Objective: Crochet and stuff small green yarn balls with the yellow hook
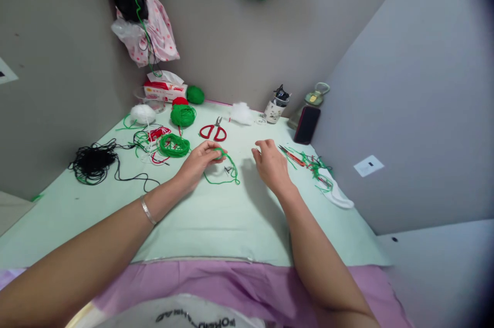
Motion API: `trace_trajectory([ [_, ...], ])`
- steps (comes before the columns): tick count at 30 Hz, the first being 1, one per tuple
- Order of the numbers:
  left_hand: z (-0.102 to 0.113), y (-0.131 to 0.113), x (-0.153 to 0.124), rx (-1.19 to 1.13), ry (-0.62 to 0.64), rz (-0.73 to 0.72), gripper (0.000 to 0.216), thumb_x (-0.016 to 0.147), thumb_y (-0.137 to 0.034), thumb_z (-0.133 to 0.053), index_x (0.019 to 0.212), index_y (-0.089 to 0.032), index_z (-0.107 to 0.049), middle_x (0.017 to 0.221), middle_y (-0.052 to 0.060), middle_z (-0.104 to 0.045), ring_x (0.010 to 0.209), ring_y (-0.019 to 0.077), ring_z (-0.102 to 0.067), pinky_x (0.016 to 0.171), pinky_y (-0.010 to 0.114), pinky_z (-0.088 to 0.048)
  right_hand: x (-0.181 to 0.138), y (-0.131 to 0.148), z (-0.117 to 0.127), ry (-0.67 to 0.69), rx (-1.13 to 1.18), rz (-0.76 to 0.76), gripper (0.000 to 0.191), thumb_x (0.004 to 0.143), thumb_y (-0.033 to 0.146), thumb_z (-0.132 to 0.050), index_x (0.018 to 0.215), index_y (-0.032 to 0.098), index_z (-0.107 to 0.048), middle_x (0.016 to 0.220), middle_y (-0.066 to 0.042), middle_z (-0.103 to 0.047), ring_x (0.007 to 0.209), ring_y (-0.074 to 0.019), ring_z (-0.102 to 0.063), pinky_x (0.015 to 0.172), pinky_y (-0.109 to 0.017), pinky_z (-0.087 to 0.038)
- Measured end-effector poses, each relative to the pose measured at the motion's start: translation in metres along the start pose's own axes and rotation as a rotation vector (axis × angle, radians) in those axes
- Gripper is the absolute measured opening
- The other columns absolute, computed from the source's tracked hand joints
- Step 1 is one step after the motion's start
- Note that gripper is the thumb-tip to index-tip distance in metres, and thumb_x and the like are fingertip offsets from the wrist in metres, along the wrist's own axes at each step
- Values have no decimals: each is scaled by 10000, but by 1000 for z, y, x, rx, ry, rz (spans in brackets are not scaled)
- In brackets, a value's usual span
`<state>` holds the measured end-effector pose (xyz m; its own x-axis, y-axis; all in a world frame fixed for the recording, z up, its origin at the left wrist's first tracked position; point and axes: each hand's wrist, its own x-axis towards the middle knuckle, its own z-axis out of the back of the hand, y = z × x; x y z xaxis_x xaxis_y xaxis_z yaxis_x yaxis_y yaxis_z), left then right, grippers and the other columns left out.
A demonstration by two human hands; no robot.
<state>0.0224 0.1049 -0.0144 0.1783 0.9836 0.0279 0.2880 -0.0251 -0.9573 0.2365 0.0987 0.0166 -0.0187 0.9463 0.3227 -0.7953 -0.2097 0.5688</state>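
My left hand (pixel 204 159) pinches a piece of green yarn (pixel 234 169) between thumb and fingers. It hangs in a loop over the table, with a thicker, chain-like stretch on its right side. A small dark object (pixel 228 169), too small to make out, shows inside the loop. To the right, apart from the yarn, my right hand (pixel 269 163) is raised with its fingers bent and spread, and I see nothing in it. Red-handled scissors (pixel 214 130) lie just beyond my left hand. A coil of green yarn (pixel 174 145) rests to its left.
Black yarn (pixel 92 161), a white ball (pixel 142 113) and a green ball (pixel 183 115) sit at left. At right are snips (pixel 293 156), green scraps (pixel 318 169) and a leaning phone (pixel 307 125). A cup (pixel 275 109) and white stuffing (pixel 242 113) stand at the back.
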Motion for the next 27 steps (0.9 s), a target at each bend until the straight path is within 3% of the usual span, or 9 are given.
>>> trace_trajectory([
  [3, -3, 0, -3, 20, 18, 6, 176, 789, -316, -744, 898, -207, -659, 912, 24, -726, 896, 184, -631, 862, 325, -462, -1, 2, -3, 5, 43, 48, 285, 951, 261, -539, 1207, 175, -627, 1349, -203, -592, 1187, -314, -581, 987, -453, -435],
  [6, -5, 0, -4, 24, 42, -4, 169, 805, -322, -744, 919, -209, -691, 912, 5, -697, 866, 170, -608, 817, 302, -449, -7, 14, -12, 117, 211, 95, 309, 970, 382, -564, 1236, 234, -614, 1241, -110, -682, 1066, -224, -651, 873, -343, -500],
  [9, -6, 2, -5, 11, 46, -6, 191, 791, -332, -765, 917, -212, -687, 904, -6, -673, 858, 168, -613, 825, 300, -462, -12, 22, -19, 300, 420, 51, 173, 908, 377, -640, 957, 218, -692, 864, -25, -725, 785, -176, -632, 743, -302, -468],
  [11, -7, 4, -4, -2, 35, 3, 221, 769, -327, -789, 914, -212, -667, 884, -13, -663, 849, 163, -621, 842, 303, -477, -12, 24, -19, 322, 470, 24, 197, 901, 352, -621, 780, 207, -677, 733, -4, -680, 711, -161, -585, 724, -300, -445],
  [15, -7, 6, -5, -44, 54, 64, 291, 743, -343, -816, 912, -207, -623, 867, -7, -661, 839, 180, -677, 834, 349, -544, -10, 29, -9, 208, 636, 35, 247, 922, 383, -574, 763, 209, -646, 1015, -48, -711, 877, -167, -611, 824, -303, -468],
  [19, -8, 5, -6, -74, 89, 120, 292, 761, -344, -812, 901, -202, -599, 859, 2, -659, 844, 218, -737, 804, 385, -585, -11, 34, -3, 227, 923, -65, 215, 890, 416, -608, 797, 229, -559, 1030, -42, -702, 630, -118, -539, 617, -284, -438],
  [21, -8, 5, -6, -84, 90, 126, 280, 768, -326, -808, 902, -203, -595, 848, -6, -656, 844, 207, -747, 853, 390, -584, -12, 32, -4, 187, 785, -67, 173, 855, 382, -648, 917, 246, -561, 1041, -18, -688, 570, -98, -453, 565, -270, -381],
  [23, -8, 6, -6, -92, 88, 123, 274, 772, -313, -806, 904, -203, -592, 843, -11, -662, 837, 187, -742, 902, 392, -575, -12, 29, -6, 189, 529, -21, 200, 829, 331, -670, 991, 253, -580, 915, 20, -662, 598, -110, -421, 591, -265, -354],
  [27, -8, 8, -6, -103, 98, 116, 271, 775, -315, -811, 894, -202, -594, 809, -11, -673, 821, 167, -711, 927, 401, -577, -12, 23, -13, 329, 313, 27, 161, 838, 344, -663, 754, 226, -593, 634, 60, -518, 614, -125, -382, 602, -269, -283],
])
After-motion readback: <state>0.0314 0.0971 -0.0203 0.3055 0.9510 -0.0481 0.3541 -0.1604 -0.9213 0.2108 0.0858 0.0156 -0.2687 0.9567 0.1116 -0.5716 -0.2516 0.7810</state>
